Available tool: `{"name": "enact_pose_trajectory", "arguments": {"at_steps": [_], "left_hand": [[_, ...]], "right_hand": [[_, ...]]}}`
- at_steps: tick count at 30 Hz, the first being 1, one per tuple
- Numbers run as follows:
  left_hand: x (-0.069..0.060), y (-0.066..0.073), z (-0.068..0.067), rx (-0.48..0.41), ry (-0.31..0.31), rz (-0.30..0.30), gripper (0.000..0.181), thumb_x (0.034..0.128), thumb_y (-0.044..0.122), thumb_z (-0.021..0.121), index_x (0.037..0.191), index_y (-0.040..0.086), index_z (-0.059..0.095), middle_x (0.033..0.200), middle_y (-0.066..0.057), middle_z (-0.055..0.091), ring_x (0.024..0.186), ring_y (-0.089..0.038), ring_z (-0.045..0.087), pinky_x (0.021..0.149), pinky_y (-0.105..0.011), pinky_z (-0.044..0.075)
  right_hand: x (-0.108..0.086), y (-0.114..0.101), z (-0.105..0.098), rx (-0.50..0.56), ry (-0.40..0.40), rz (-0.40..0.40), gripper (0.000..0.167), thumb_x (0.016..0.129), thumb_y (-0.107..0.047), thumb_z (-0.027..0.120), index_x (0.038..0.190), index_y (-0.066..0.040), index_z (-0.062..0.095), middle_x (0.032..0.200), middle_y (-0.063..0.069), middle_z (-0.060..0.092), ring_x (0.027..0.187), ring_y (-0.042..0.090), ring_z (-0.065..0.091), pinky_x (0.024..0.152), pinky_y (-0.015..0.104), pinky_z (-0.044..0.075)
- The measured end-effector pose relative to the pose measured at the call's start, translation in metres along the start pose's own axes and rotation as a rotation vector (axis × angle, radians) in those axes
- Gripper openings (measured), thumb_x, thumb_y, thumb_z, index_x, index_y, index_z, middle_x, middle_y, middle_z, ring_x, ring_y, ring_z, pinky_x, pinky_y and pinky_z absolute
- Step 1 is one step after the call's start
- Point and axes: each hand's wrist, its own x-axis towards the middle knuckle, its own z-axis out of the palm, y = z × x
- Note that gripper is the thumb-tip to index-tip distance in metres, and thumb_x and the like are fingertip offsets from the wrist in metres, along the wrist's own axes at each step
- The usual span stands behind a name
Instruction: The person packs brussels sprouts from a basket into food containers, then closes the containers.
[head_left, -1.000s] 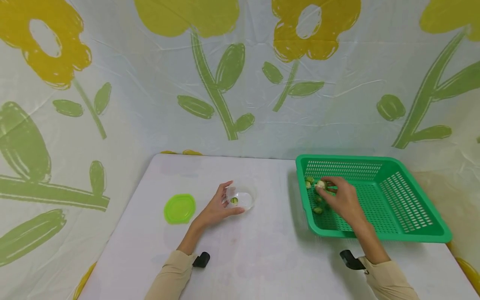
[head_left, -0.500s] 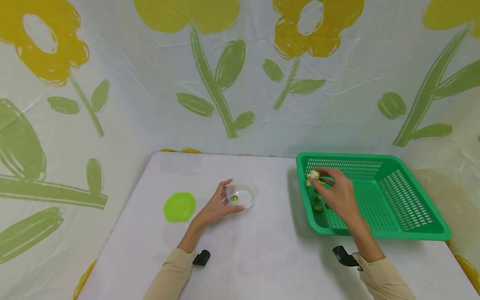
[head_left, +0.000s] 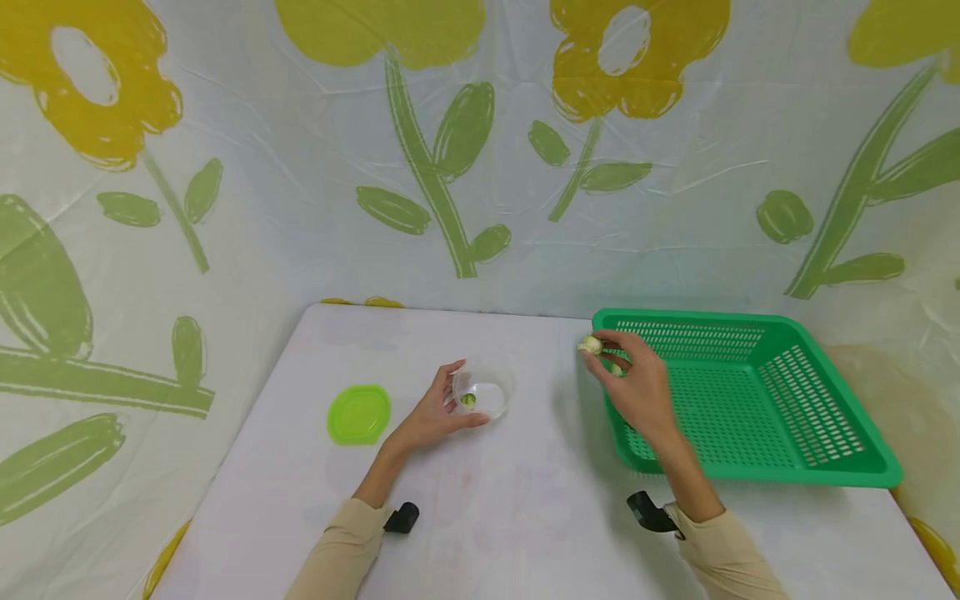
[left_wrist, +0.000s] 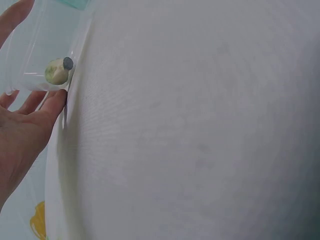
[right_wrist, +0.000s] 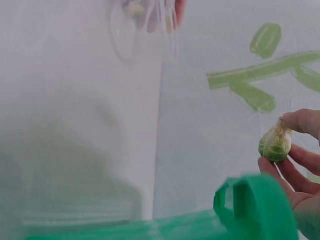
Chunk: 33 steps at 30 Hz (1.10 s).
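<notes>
A small clear plastic container [head_left: 492,398] stands on the white table, and my left hand [head_left: 431,418] holds it from the left, thumb and fingers around its sides. One Brussels sprout [left_wrist: 57,72] lies inside it. My right hand [head_left: 639,385] pinches another Brussels sprout [right_wrist: 275,144] between thumb and fingertips, above the left rim of the green basket [head_left: 750,477]. In the head view the right hand covers most of the basket's left end; a bit of a sprout [head_left: 617,369] shows there beneath the fingers.
A bright green lid [head_left: 359,414] lies flat on the table [head_left: 480,517], left of the container. The basket's raised rim stands between its inside and the tabletop. A flower-printed sheet [head_left: 315,208] hangs behind and at the left side.
My right hand has moved left with its sprout, from inside the basket to over its left rim. The left hand and the container have stayed in place.
</notes>
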Motion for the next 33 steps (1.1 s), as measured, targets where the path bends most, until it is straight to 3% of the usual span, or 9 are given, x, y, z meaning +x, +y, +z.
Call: {"name": "enact_pose_trajectory", "arguments": {"at_steps": [5,12,17,25,33], "left_hand": [[0.001,0.0,-0.001,-0.001,-0.001,0.009,0.105,0.0841,0.02,0.088,0.162,0.015,0.018,0.16,-0.013,0.034,0.149,-0.026,0.034,0.122,-0.047,0.029],[0.002,0.001,-0.001,0.022,0.001,-0.002,0.105,0.0837,0.022,0.089,0.162,0.015,0.019,0.159,-0.013,0.035,0.149,-0.025,0.034,0.122,-0.046,0.03],[0.001,0.001,0.0,0.038,0.013,-0.01,0.105,0.0835,0.025,0.089,0.162,0.016,0.02,0.159,-0.012,0.035,0.149,-0.026,0.034,0.122,-0.047,0.031],[0.001,-0.002,0.0,0.029,0.018,-0.015,0.105,0.0827,0.026,0.09,0.162,0.017,0.021,0.157,-0.01,0.038,0.146,-0.025,0.038,0.121,-0.047,0.032],[0.0,-0.002,0.001,0.047,0.024,-0.025,0.106,0.0827,0.028,0.09,0.162,0.018,0.02,0.16,-0.009,0.034,0.149,-0.026,0.034,0.121,-0.047,0.032]], "right_hand": [[0.001,-0.003,0.019,0.066,-0.01,-0.026,0.034,0.09,-0.002,0.078,0.122,0.005,0.068,0.12,0.019,0.065,0.105,0.033,0.067,0.091,0.014,0.053],[0.001,-0.024,0.037,0.064,-0.022,-0.043,0.033,0.088,0.006,0.077,0.119,0.011,0.067,0.116,0.026,0.065,0.103,0.04,0.067,0.092,0.046,0.057],[0.0,-0.004,0.057,0.086,-0.06,-0.043,0.034,0.091,-0.006,0.079,0.122,0.001,0.069,0.119,0.015,0.066,0.106,0.029,0.066,0.094,0.041,0.058],[-0.002,-0.005,0.085,0.082,-0.097,-0.066,0.035,0.089,-0.005,0.081,0.121,0.003,0.068,0.118,0.015,0.067,0.105,0.028,0.068,0.093,0.04,0.059],[-0.008,0.001,0.108,0.179,-0.155,-0.033,0.034,0.089,-0.002,0.08,0.12,0.004,0.068,0.117,0.016,0.066,0.107,0.032,0.067,0.093,0.044,0.059]]}}
